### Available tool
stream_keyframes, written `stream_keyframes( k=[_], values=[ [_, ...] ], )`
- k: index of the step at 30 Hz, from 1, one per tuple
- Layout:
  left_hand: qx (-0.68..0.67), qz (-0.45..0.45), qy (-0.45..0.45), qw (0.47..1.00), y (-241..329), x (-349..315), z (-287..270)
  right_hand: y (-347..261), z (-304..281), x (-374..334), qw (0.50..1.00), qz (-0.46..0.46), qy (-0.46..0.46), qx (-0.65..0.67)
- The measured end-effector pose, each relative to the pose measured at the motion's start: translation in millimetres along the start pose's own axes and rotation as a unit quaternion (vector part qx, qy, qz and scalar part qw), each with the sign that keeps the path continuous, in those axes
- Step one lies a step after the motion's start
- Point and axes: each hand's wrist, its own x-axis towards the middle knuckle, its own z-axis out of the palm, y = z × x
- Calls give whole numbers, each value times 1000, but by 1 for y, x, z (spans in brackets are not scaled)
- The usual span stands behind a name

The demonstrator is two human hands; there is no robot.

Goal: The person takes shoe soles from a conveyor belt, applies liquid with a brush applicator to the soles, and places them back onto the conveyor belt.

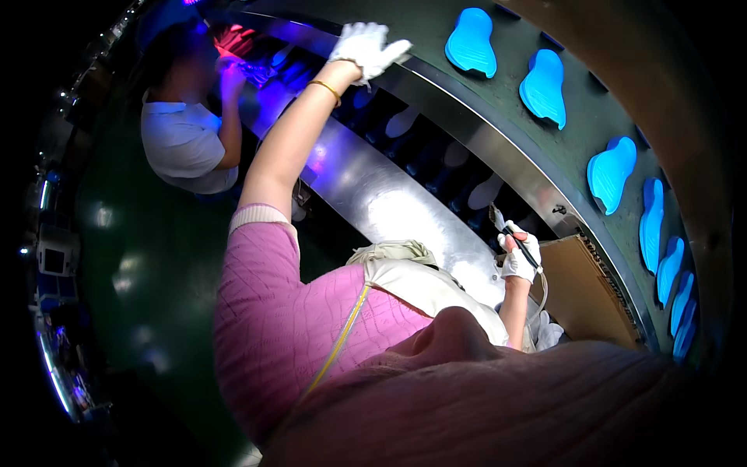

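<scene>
My left hand (364,51), in a white glove, reaches far out over the metal rail at the conveyor's edge. Its fingers are spread and nothing shows in them. A brush (510,230) with a black handle is gripped in my gloved right hand (520,261), bristles pointing up and away from me. From its lower end hangs a pale tube (543,294). Beyond the rail, a row of bright blue shoe soles (470,45) lies spaced out on the dark green belt (510,78). Under the rail, pale sole shapes (484,191) lie in a dark channel, partly in shadow.
A shiny steel ledge (366,187) runs between me and the dark channel. Brown cardboard (587,288) stands by my right hand, with crumpled whitish material (549,333) beside it. At the left a co-worker (187,140) works under violet light, along the same line.
</scene>
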Motion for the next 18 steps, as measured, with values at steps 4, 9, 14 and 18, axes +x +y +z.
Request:
stream_keyframes(
  k=[4, 9, 14, 18],
  values=[
    [-21, 57, 11, 998, 31, 2, 7, 12, -11, 0, 999, 20, -22, 12],
    [9, 2, -24, 1000, -16, 24, 8, 20, -9, -1, 999, -8, 2, 46],
    [123, -52, -34, 990, -106, 49, 26, 29, 7, 0, 998, -21, 63, -9],
    [59, -169, -13, 984, -188, 79, 59, 44, 8, 3, 993, 3, 120, -8]
  ],
)
